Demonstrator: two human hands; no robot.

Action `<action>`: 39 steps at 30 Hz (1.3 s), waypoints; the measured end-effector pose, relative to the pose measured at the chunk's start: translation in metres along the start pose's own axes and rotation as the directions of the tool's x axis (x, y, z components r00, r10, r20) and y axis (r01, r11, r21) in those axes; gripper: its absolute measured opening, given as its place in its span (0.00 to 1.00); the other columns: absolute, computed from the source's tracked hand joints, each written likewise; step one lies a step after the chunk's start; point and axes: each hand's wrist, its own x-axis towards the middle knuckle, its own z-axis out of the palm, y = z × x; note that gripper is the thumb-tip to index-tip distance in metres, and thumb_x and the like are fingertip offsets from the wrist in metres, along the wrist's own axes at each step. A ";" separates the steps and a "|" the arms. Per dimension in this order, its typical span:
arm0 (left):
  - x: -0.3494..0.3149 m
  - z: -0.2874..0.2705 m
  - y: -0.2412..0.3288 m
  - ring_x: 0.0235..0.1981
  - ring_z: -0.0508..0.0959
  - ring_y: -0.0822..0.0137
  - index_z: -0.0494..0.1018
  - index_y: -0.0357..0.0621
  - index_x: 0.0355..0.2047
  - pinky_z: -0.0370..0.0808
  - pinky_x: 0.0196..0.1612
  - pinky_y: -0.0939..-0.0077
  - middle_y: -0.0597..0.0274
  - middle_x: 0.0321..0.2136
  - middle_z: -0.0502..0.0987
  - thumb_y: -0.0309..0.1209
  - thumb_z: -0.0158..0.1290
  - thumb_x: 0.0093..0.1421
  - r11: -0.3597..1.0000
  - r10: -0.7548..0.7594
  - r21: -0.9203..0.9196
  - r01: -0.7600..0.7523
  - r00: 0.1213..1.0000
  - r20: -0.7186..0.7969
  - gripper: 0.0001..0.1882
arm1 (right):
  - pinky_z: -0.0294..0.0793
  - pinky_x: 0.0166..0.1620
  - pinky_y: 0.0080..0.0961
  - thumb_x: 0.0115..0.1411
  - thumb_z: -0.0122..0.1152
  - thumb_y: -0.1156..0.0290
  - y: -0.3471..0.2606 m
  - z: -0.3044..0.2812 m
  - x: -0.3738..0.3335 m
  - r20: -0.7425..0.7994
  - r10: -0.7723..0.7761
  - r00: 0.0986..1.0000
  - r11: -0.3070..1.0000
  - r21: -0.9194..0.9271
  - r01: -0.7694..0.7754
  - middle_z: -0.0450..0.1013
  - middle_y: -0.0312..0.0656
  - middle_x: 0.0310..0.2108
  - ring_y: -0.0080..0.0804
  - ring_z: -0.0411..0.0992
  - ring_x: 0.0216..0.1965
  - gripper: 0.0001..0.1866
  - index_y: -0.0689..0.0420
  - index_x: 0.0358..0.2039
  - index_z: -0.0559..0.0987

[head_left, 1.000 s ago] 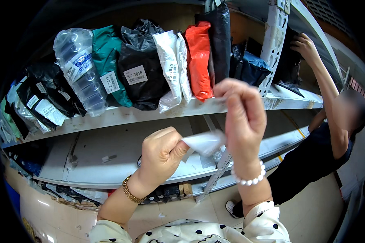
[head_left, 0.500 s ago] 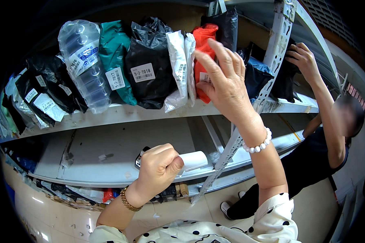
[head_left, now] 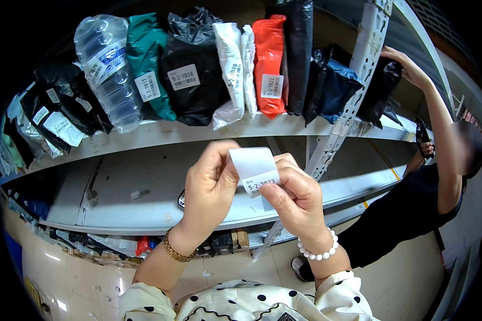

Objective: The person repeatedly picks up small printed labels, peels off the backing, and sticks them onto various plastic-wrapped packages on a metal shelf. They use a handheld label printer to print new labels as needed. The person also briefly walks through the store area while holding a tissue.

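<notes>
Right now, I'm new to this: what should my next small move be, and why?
Probably peel the printed label free with your right hand while your left hand steadies the white paper strip: the right thumb lies over the label's lower corner, and the tall black parcel right of the red plastic mailer shows no label on its visible side.

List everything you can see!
Label strip: one, white, front centre
Clear package: one, transparent, upper left
Green parcel: one, green, right of that
White parcels: seemingly two, white, top centre
Red parcel: one, red, top centre
Black parcels: several, black, upper row
Post: one, grey, upper right
Blue parcel: one, dark blue, beside post
Shelves: several, whitish, centre
Lower parcels: many, mixed colours, lower left
Floor: one, beige, bottom
Co-worker: one, dark clothes, right
Bracelets: two, gold and white, lower centre
Sleeves: two, dotted cream, bottom
Left hand: one, bare, on strip
Right hand: one, bare, on strip
</notes>
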 end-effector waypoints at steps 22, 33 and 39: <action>-0.013 0.019 0.028 0.38 0.76 0.69 0.75 0.34 0.37 0.72 0.40 0.79 0.57 0.38 0.76 0.23 0.56 0.59 1.000 0.027 0.002 -0.028 0.973 0.227 0.06 | 0.67 0.39 0.30 0.52 0.67 0.74 -0.026 -0.013 -0.009 -0.271 0.011 0.963 0.996 -0.084 -0.035 0.71 0.41 0.28 0.36 0.67 0.33 0.08 0.61 0.29 0.77; -0.013 0.020 0.019 0.27 0.73 0.67 0.72 0.36 0.26 0.68 0.30 0.77 0.59 0.25 0.75 0.28 0.57 0.60 0.972 0.074 0.188 -0.141 0.943 0.326 0.09 | 0.69 0.44 0.26 0.56 0.60 0.79 -0.017 -0.034 -0.011 -0.252 0.026 0.967 0.992 0.125 0.006 0.73 0.41 0.35 0.32 0.69 0.39 0.04 0.63 0.33 0.76; -0.023 0.010 0.016 0.31 0.76 0.61 0.72 0.36 0.25 0.72 0.34 0.73 0.55 0.28 0.76 0.29 0.54 0.60 0.931 0.094 0.300 -0.207 0.931 0.351 0.10 | 0.69 0.44 0.24 0.57 0.58 0.82 -0.020 -0.078 0.047 -0.319 -0.148 0.936 0.985 0.038 0.168 0.73 0.43 0.39 0.31 0.70 0.42 0.08 0.63 0.38 0.74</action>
